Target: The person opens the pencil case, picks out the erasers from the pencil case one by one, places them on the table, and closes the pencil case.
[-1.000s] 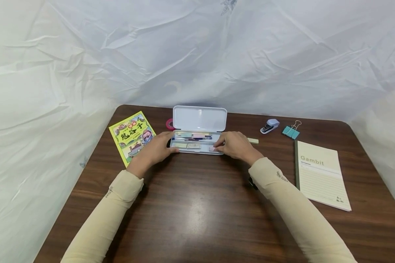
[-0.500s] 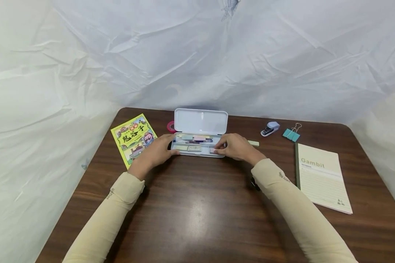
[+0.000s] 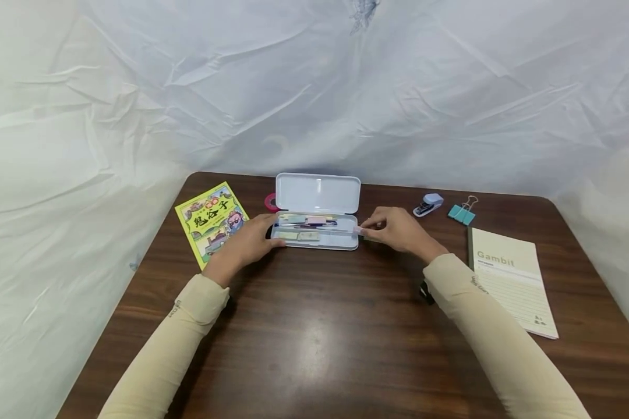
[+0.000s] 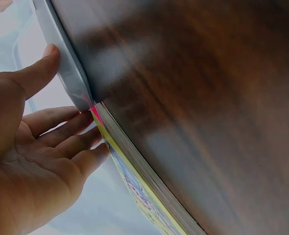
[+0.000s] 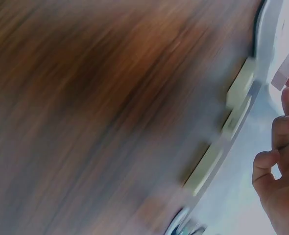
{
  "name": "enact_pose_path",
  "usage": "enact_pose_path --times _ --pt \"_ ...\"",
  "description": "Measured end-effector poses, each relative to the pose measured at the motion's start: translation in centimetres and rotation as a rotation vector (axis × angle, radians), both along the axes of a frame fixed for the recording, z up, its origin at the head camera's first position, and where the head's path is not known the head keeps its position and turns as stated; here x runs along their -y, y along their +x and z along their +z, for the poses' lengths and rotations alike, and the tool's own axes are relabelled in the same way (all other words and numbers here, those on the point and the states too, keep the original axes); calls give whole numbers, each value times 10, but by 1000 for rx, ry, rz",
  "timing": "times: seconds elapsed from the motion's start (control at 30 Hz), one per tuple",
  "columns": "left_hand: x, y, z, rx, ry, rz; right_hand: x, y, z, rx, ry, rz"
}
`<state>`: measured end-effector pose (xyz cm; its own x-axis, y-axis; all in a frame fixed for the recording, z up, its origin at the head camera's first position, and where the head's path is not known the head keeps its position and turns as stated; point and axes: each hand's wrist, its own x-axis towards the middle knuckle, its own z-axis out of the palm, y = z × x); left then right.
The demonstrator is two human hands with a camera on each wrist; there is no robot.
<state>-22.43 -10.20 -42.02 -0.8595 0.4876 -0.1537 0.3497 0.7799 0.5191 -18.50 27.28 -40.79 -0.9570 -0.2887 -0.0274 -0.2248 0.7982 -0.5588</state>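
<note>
A white pencil case [image 3: 317,240] lies with its lid [image 3: 317,193] raised at the back of the table. Inside are thin pens or pencils [image 3: 314,226], a pale blue and a pink piece in the rear section, and pale greenish blocks [image 3: 299,236] in the front one. My left hand [image 3: 248,240] holds the case's left end, its thumb [image 4: 49,61] on the front rim and its fingers around the end. Just above the case's right edge, my right hand [image 3: 398,231] pinches a small pale pink eraser [image 5: 284,71] between thumb and fingertips.
Left of the case are a yellow picture book [image 3: 209,224] and a pink tape roll [image 3: 271,202]. To the right are a stapler [image 3: 428,204], a teal binder clip [image 3: 461,214] and a notebook [image 3: 513,279]. Pale blocks [image 5: 203,169] lie on the table beyond my right hand.
My right hand has lifted the eraser out of the front right compartment and moved right, to the case's right edge. My left hand stays on the case.
</note>
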Motion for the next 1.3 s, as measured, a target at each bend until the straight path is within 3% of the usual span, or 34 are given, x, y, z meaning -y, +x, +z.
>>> enact_pose_path --times 0.47,1.3 --pt "0 0 -1 7 -4 12 -64 29 -2 20 109 -88" --pt "-2 2 3 -11 5 1 -71 28 -15 26 105 -110"
